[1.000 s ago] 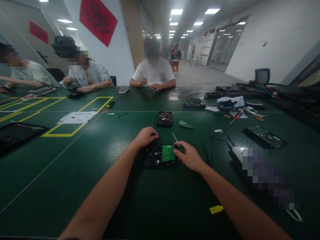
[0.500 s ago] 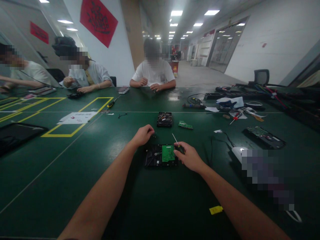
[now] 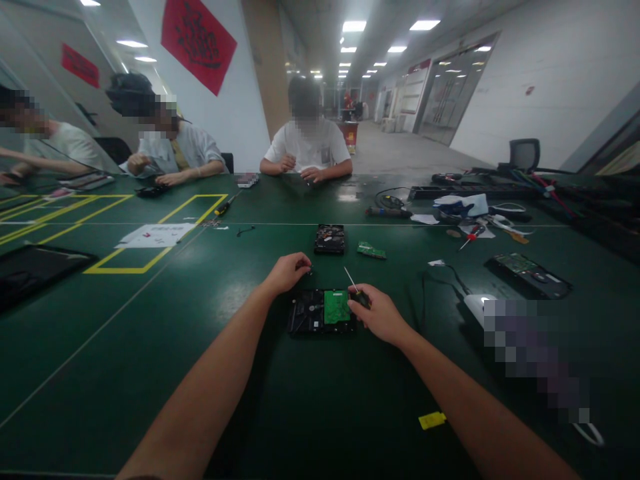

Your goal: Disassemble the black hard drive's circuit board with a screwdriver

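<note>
A black hard drive (image 3: pixel 304 312) with a green circuit board (image 3: pixel 337 307) on it lies flat on the table in front of me. My right hand (image 3: pixel 379 308) is closed round the dark handle of a screwdriver (image 3: pixel 353 279), at the drive's right edge. The thin metal shaft points up and to the left, away from the drive. My left hand (image 3: pixel 290 271) is just beyond the drive's upper left corner, low over the table, its fingertips pinched together. Tiny bits, perhaps screws, lie by those fingertips; what the pinch holds is too small to make out.
Beyond the drive lie a second hard drive (image 3: pixel 329 239) and a loose green circuit board (image 3: pixel 371 251). To the right are another drive (image 3: pixel 529 275), a power strip (image 3: pixel 480 303) with its cord, and a red-handled screwdriver (image 3: pixel 473 235). Several people sit across the table (image 3: pixel 150 373).
My left hand has come down slightly toward the table, its fingertips now at the tiny bits. My right hand and the screwdriver have barely moved.
</note>
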Tool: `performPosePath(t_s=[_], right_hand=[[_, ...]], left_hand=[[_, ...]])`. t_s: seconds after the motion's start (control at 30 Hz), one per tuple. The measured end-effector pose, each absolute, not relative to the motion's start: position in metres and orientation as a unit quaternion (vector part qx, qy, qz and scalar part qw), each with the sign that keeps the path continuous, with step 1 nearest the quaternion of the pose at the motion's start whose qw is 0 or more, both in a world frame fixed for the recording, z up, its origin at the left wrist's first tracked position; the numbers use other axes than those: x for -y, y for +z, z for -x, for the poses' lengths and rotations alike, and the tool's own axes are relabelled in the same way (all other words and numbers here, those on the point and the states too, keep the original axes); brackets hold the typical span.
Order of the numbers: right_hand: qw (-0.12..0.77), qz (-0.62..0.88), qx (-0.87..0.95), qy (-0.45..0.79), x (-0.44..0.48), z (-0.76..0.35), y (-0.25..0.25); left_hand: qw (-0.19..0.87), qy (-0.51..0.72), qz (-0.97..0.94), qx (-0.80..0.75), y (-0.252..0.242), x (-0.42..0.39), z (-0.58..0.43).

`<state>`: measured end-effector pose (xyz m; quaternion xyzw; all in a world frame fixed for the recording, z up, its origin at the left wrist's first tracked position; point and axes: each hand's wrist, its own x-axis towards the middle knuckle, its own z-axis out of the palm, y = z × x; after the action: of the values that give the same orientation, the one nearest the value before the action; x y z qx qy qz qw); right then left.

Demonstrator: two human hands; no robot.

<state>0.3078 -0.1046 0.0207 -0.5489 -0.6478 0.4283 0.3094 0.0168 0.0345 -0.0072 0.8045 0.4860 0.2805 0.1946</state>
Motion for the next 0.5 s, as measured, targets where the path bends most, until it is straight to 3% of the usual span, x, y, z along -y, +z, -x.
performPosePath(t_s=[0.5], right_hand=[[0.298,0.559,0.641,0.433,0.1056,-0.307,0.0251]], left_hand=[[0.166,0.26,-0.827,-0.471,0.0015,-0.0326,-0.016]])
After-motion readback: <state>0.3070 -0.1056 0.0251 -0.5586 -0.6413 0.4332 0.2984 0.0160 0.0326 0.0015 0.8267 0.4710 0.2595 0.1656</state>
